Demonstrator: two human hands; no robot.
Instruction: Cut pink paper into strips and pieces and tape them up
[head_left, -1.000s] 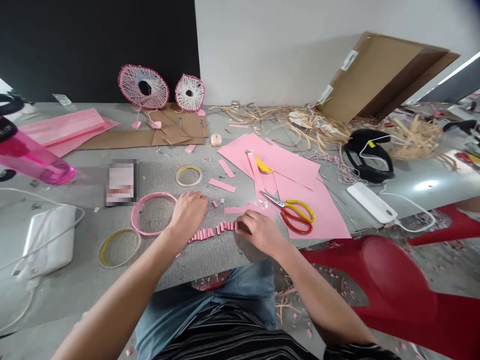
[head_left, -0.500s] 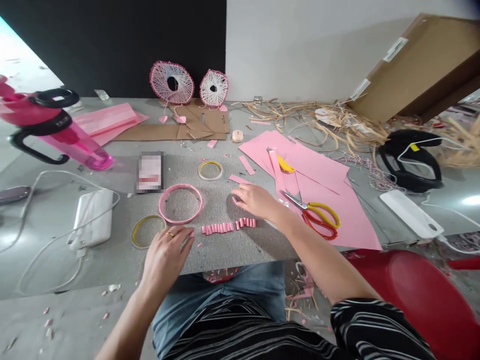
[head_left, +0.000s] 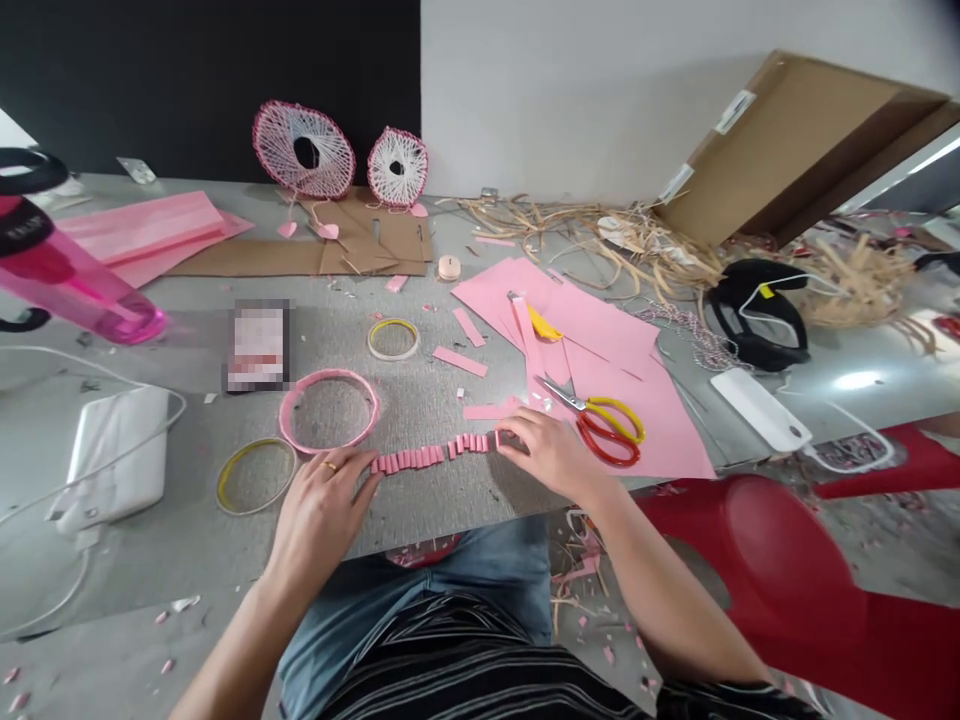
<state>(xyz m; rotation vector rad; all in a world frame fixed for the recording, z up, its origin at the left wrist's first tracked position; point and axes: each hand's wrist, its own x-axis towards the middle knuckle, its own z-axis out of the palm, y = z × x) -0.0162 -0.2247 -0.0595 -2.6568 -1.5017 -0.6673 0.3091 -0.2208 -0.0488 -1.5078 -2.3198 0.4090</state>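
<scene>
The left hand (head_left: 321,498) and right hand (head_left: 551,450), apart, bracketed the row of pink rolls (head_left: 411,459), the right having dropped to its end, seemingly lining it up, any pinch unclear.

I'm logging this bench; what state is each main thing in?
Pink rolls, lined up unevenly
Pink ring, flat
Scissors, lying on pink paper
Yellow-lined rings, flat
Left white device, cabled
Right white device, cabled
Woven rings, propped up
Bottle, standing
Box, tilted
</scene>
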